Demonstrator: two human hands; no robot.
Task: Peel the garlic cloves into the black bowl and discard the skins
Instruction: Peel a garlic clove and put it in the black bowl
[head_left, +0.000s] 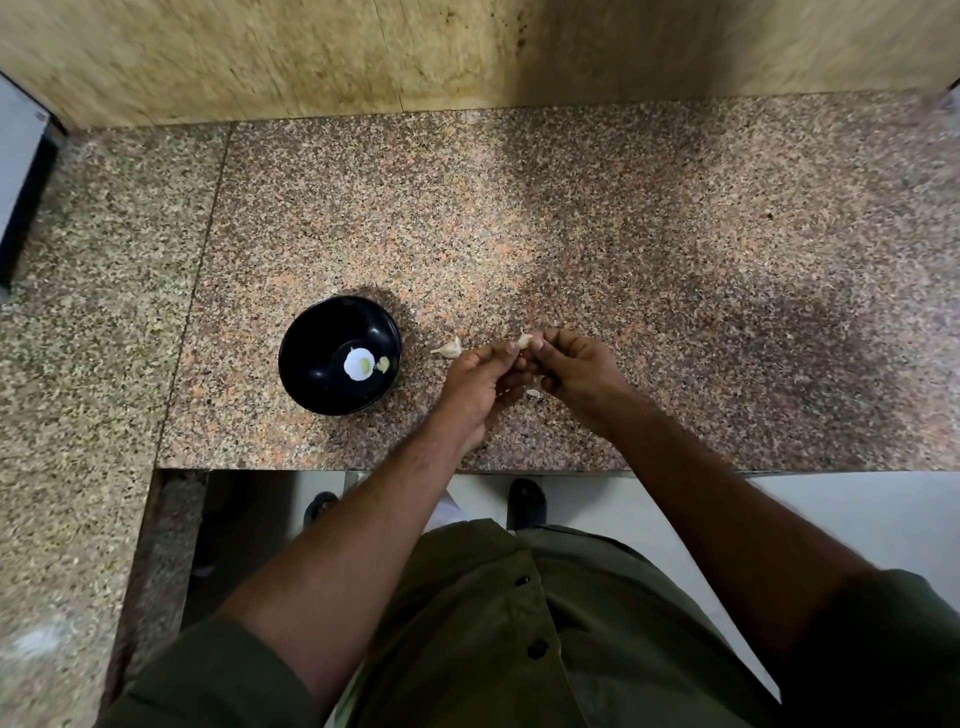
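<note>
A garlic clove is pinched between the fingertips of the left hand and right hand, both curled round it, above a speckled granite counter. At nine o'clock lies another clove, then the black bowl, apparently holding a peeled piece. A tan stone wall rises at twelve.
</note>
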